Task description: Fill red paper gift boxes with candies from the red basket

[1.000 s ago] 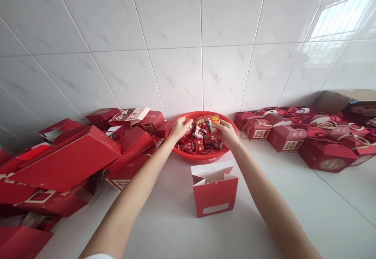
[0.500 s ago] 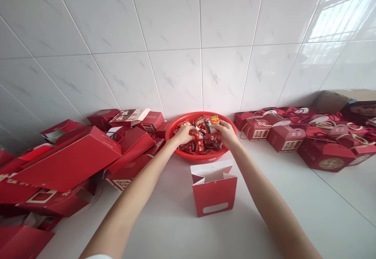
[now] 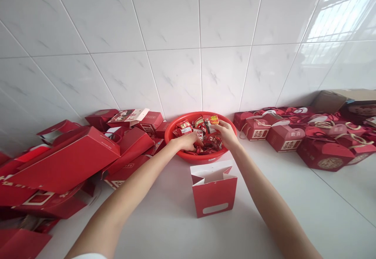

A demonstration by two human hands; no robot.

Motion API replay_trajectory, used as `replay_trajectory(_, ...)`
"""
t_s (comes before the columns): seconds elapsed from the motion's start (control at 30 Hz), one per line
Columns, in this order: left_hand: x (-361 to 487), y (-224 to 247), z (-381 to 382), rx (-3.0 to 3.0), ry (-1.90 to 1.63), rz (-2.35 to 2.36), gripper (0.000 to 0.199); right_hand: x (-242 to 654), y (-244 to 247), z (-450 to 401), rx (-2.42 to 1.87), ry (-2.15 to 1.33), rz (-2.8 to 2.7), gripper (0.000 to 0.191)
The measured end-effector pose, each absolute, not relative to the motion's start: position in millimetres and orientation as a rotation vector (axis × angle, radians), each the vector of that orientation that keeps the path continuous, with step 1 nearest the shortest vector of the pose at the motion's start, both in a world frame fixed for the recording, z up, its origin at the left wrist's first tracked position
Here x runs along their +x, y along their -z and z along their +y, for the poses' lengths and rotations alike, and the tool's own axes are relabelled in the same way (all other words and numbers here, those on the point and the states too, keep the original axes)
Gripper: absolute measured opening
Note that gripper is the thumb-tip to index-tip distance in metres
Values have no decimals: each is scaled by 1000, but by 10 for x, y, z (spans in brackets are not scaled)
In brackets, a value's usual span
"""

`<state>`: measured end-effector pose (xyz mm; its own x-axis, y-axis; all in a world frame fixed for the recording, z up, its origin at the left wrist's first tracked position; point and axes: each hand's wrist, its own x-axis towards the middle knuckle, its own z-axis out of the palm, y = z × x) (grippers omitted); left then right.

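A red plastic basket (image 3: 199,158) holds a heap of wrapped candies (image 3: 213,144), mostly in red wrappers. My left hand (image 3: 188,141) reaches into its left part, fingers stretched and apart over the candies, the tips partly hidden among them. On the right side of the heap, my right hand (image 3: 225,133) pinches a yellow-and-red candy packet (image 3: 214,120) between thumb and fingers. A red paper gift box (image 3: 214,197) stands upright in front of the basket, its white-lined top open. Neither hand touches this box.
Red boxes (image 3: 70,159) lie piled loosely on the left. Closed red boxes with handles (image 3: 286,137) stand in rows at right, with a brown carton (image 3: 330,101) behind them. The white tiled wall (image 3: 176,78) rises directly behind the basket.
My left hand has moved down and slightly right in the basket, uncovering candies behind it. My right hand keeps nearly the same place with the packet.
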<state>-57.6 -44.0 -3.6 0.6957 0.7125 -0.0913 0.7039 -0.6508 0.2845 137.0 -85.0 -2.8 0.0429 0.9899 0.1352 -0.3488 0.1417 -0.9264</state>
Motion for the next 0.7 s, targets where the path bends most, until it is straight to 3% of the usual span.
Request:
replay_trajectory(0.17, -563, 59, -409, 2451, -321, 1070, 10, 1348, 34, -854, -860, -1192, -946, 27)
replay_trajectory(0.27, -569, 54, -393, 2334, -564, 1079, 40, 1360, 64, -815, -882, -1117, -860, 29)
replay_trajectory(0.37, -581, 21, -404, 2217, -732, 1059, 55, 1383, 96, -771, -904, -1042, -774, 30)
replay_trajectory(0.7, -521, -39, -479, 2043, -746, 958, 61, 1344, 88, -804, -931, -1150, -908, 31)
